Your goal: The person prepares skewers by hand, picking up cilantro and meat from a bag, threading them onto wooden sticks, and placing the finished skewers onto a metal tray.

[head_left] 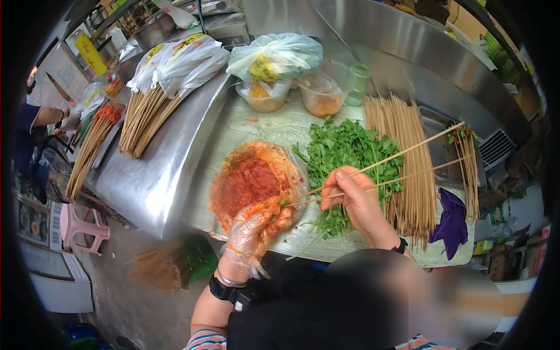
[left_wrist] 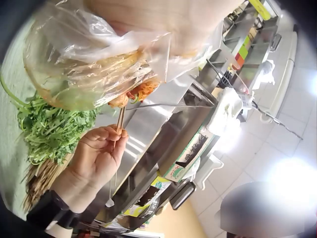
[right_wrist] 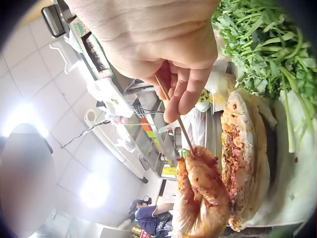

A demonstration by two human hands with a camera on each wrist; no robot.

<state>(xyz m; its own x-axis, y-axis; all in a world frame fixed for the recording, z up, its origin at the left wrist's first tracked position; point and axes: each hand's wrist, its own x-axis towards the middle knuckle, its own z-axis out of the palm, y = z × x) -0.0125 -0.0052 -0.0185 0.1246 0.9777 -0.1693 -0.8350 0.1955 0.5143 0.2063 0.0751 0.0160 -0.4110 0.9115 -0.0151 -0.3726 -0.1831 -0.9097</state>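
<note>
The left hand (head_left: 254, 230), in a clear plastic glove smeared red, pinches a bit of green and red food at the tips of two wooden skewers (head_left: 402, 153). Bare, the right hand (head_left: 356, 201) grips the skewers between thumb and fingers, their long ends pointing right. Just behind the left hand lies a plastic-lined bowl of red seasoned meat (head_left: 251, 181). In the right wrist view the gloved fingers (right_wrist: 203, 193) are coated in red sauce around a green stem. The left wrist view shows the right hand (left_wrist: 99, 158) holding the skewers close to the glove.
Leafy greens (head_left: 344, 151) lie right of the bowl, beside a thick row of bare skewers (head_left: 402, 175). A purple cloth (head_left: 450, 221) and a metal tray (head_left: 434, 131) are farther right. Bagged skewers (head_left: 149, 116) rest on the steel surface at left; tubs (head_left: 265, 99) stand behind.
</note>
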